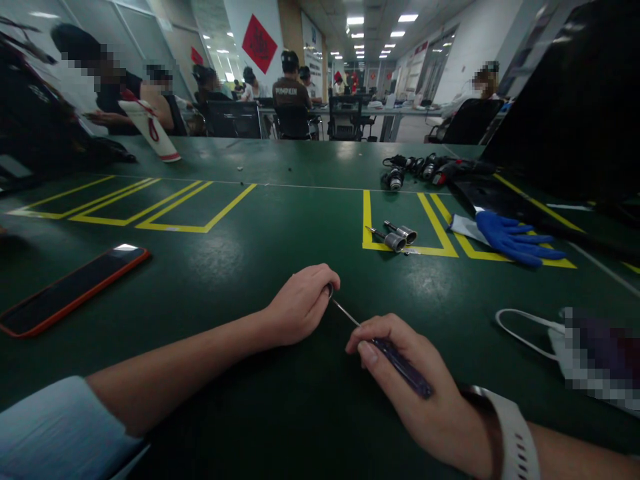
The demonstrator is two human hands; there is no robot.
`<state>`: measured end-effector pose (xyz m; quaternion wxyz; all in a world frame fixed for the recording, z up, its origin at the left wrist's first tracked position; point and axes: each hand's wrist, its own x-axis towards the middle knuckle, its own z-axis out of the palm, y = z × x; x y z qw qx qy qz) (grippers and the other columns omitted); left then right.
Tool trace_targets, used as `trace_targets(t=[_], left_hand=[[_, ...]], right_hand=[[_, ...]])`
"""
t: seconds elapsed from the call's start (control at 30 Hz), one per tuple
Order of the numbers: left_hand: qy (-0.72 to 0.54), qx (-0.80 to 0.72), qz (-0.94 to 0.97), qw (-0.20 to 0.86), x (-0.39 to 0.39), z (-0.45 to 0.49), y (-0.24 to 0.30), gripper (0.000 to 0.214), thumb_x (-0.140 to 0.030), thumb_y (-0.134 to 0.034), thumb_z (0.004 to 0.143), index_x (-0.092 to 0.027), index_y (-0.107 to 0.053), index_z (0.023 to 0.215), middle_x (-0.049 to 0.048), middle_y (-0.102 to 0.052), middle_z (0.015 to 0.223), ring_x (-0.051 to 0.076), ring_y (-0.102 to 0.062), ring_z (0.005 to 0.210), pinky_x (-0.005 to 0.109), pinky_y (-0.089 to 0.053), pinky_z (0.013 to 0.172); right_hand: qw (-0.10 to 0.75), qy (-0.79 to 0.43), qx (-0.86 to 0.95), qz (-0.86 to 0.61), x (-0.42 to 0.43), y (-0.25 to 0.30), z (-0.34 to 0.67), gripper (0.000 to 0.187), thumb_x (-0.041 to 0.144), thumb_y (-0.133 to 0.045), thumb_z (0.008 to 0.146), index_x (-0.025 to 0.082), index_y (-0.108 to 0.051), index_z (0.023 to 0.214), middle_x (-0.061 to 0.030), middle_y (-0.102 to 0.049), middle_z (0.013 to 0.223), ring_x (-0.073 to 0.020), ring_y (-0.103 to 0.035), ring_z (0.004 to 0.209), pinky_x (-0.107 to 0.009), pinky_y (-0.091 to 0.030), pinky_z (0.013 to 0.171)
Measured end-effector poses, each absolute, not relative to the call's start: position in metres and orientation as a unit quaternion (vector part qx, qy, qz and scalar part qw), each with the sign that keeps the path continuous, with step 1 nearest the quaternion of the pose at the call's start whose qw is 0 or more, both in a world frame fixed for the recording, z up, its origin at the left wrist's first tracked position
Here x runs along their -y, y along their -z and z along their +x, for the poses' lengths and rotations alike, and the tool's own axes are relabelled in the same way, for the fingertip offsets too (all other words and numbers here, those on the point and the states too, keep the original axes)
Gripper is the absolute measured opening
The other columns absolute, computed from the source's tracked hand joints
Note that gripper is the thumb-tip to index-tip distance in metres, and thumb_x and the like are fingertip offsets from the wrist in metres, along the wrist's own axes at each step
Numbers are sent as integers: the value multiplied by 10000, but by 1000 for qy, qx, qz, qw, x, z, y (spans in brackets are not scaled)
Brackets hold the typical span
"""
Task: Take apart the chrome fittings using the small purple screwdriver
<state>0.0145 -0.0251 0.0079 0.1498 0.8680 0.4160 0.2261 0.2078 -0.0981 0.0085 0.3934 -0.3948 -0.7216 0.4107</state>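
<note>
item: screwdriver [403, 368], dark purple translucent handle, thin metal shaft; centre of the frame, lower right of middle, above the green tabletop [310, 207]. long axis slanting from lower right to upper left, shaft pointing at the left hand [300, 303]. right hand [413, 403] nearer, at the handle; far end of the shaft meets, or nearly meets, the round-rimmed metal part [329, 291] at the left hand; exact contact cannot be told.

hands: left, fingers curled around the metal part, most of it hidden; right, thumb and fingers pinching the front of the handle, butt lying along the palm.

also on the tabletop: two metal sockets with shanks [395, 241], side by side, right of centre, within yellow tape markings; blue glove [515, 235], right; dark tool pieces with cables [420, 167], upper right; smartphone in orange-red case [75, 287], left edge; face mask [567, 360], partly pixelated, right edge.

writing: "pumpkin", in capitals, on the back of a brown shirt [291, 93] worn by a seated person, upper middle; red diamond poster [259, 44], upper middle-left, characters not legible; wall lettering behind too small to read.
</note>
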Motion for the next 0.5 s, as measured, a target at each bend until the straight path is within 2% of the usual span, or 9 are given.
trace_targets(t=[0.2, 0.5], left_hand=[[-215, -415, 874, 136, 23, 16, -6, 203, -73, -338, 838, -157, -523, 847, 49, -555, 832, 172, -516, 779, 313, -435, 699], [-216, -423, 876, 81, -7, 10, -4, 215, -41, -349, 792, -152, -532, 776, 38, -523, 766, 168, -507, 735, 300, -422, 671]], right_hand=[[351, -428, 725, -409, 96, -9, 206, 128, 257, -453, 918, 202, -566, 899, -14, -612, 804, -149, -595, 740, -296, -464, 676], [321, -386, 761, -411, 93, -10, 205, 92, 203, -479, 901, 198, -569, 881, -8, -609, 805, -147, -583, 745, -289, -449, 678]])
